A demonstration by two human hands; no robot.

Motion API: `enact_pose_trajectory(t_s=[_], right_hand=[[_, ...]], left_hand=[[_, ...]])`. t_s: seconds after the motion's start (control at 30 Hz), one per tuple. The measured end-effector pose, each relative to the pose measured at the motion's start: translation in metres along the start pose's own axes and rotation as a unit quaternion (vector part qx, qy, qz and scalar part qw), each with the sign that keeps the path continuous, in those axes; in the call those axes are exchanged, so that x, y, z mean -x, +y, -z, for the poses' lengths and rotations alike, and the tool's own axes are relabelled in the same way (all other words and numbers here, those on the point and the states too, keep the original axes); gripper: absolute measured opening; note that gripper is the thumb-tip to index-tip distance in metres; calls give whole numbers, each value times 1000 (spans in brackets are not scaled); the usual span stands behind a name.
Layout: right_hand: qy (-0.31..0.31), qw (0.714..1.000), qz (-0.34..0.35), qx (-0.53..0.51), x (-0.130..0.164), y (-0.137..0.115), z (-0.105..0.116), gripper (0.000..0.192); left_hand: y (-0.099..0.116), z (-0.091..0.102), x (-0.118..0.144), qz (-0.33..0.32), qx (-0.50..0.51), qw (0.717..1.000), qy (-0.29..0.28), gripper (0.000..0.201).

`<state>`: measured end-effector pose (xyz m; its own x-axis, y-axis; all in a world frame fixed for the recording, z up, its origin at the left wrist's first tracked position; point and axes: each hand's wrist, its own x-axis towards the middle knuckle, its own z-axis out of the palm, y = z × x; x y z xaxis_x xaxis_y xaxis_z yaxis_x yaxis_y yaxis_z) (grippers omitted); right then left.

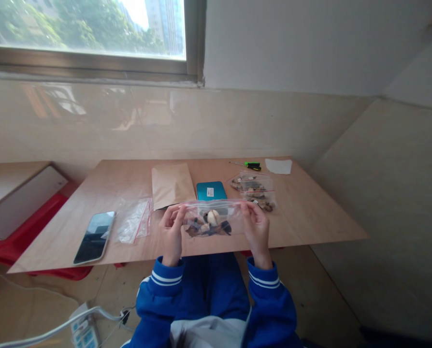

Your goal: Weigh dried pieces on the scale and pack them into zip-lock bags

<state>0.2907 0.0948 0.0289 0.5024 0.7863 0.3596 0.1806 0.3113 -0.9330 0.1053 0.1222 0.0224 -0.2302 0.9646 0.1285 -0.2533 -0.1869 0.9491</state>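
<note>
A clear zip bag [237, 223] is stretched between my two hands above the table's near edge. Inside it lie brown and dark dried pieces and one pale round piece; their exact kind I cannot tell. My left hand [171, 232] pinches the bag's upper left corner. At the upper right corner, my right hand [256, 229] pinches it too, fingers closed. Just behind the bag sits a teal box [203, 190] with a white label. Further right lie several filled zip bags [261, 184] holding similar brown pieces.
On the wooden table [306, 212] lie a phone [94, 238], flat clear zip bags [132, 220], a brown paper envelope [172, 183], a green-and-black screwdriver [252, 165] and white paper [278, 166]. Red stools [16, 246] stand at the left. A power strip [83, 328] is on the floor.
</note>
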Motion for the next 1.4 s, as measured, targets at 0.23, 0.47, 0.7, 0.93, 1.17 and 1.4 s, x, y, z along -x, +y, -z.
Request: enact_pose_trajectory(t_s=[0.23,0.47,0.7,0.93,1.17,1.4], right_hand=[[20,999,29,1,3,-14,2,20],[15,999,34,14,0,-10,5,19],[-1,1000,16,-7,-1,-7,6,17],[-8,997,-23,-68,3,-9,-5,19],[-16,998,-19,-65,2,-9,-7,21],[-19,998,-24,-61,2,-7,-7,24]], left_hand=[[4,4,3,-12,19,999,-39,24],[8,7,0,-26,-29,995,-91,26],[6,22,-7,-84,-79,990,-77,23],[9,25,-6,-61,-68,992,-81,26],[12,22,-7,-86,-61,994,-40,23],[15,20,-4,-107,-52,993,-25,20]])
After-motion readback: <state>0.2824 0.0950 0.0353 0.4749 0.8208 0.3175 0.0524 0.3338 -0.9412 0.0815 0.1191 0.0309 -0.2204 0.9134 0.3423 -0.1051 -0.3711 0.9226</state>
